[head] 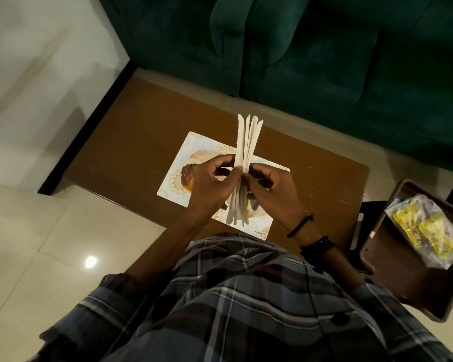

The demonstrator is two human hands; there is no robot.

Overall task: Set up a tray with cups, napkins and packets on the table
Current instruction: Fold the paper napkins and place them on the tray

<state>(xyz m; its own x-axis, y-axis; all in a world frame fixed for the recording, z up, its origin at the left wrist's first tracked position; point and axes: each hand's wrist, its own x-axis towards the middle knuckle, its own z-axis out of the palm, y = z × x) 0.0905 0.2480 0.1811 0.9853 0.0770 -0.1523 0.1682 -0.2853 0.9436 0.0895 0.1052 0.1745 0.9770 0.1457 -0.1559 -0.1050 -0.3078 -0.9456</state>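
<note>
White napkins (pixel 243 163) fan out above a white tray (pixel 179 168) printed with gold leaf medallions and an orange-brown feather motif, set on a brown wooden table (pixel 131 131). A second tray (pixel 392 278) at the right is dark brown and carries clear-wrapped yellow packets (pixel 426 233). The person's shirt (pixel 246 296) is a grey-blue plaid crossed with white and dark lines; black bands (pixel 306 233) circle one wrist. Behind stands a deep green sofa (pixel 324 48); the floor tiles (pixel 37 244) are cream.
</note>
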